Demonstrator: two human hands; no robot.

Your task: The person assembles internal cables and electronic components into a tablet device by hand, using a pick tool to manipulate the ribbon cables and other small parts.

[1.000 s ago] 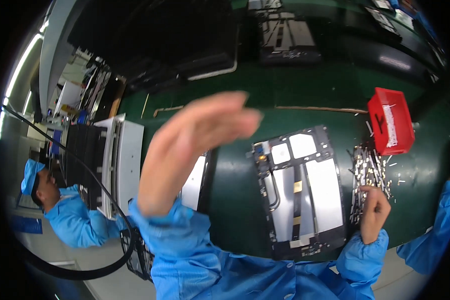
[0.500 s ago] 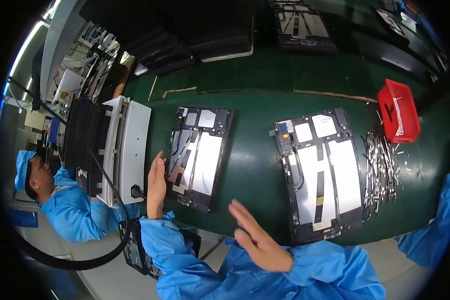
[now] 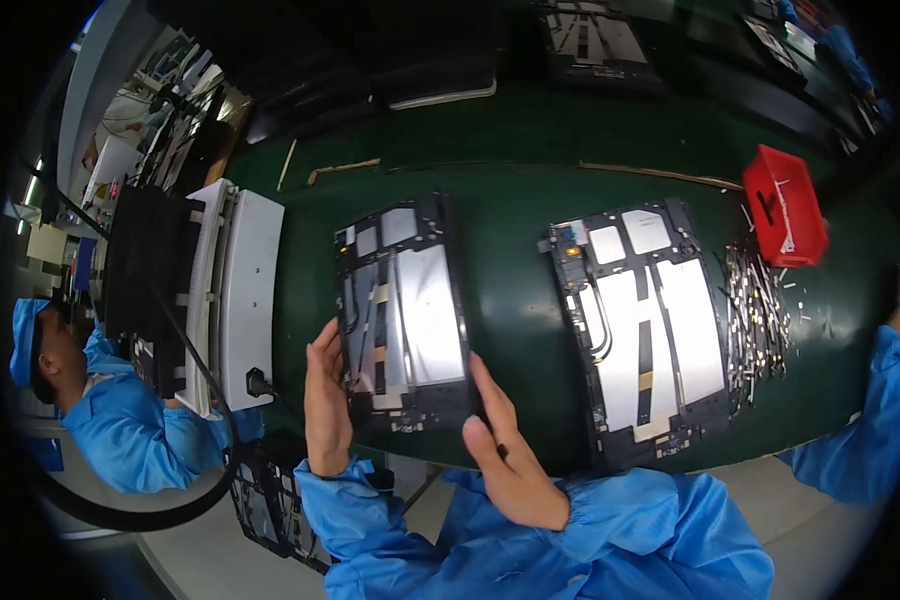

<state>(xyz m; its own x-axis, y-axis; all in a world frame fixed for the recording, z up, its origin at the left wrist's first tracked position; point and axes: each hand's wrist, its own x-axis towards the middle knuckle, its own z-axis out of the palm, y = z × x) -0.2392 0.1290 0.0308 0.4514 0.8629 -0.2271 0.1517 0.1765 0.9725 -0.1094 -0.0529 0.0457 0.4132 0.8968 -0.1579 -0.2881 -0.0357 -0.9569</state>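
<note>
An opened tablet housing (image 3: 428,310), black-framed with silver plates and dark ribbon cables, is between my two hands. My left hand (image 3: 327,410) grips its left edge near the lower corner. My right hand (image 3: 515,465) is closed on its lower right edge, fingers along the side and thumb toward me. The housing looks tilted, its right side showing. Whether it is wholly off the green table (image 3: 505,300) I cannot tell. To the right lies a second opened tablet housing (image 3: 690,330) of the same kind, untouched.
Many small metallic strips (image 3: 755,320) lie heaped beside a red bin (image 3: 810,210) at the right. A white box-shaped unit (image 3: 253,300) and black cable (image 3: 228,470) border the left. One person (image 3: 130,420) sits left; another's sleeve (image 3: 855,440) enters right. More housings (image 3: 590,45) lie far back.
Both hands have closed in on the left housing and taken hold of it; before, they were apart from it. The housing has turned and tilted slightly. The whole view has shifted a little.
</note>
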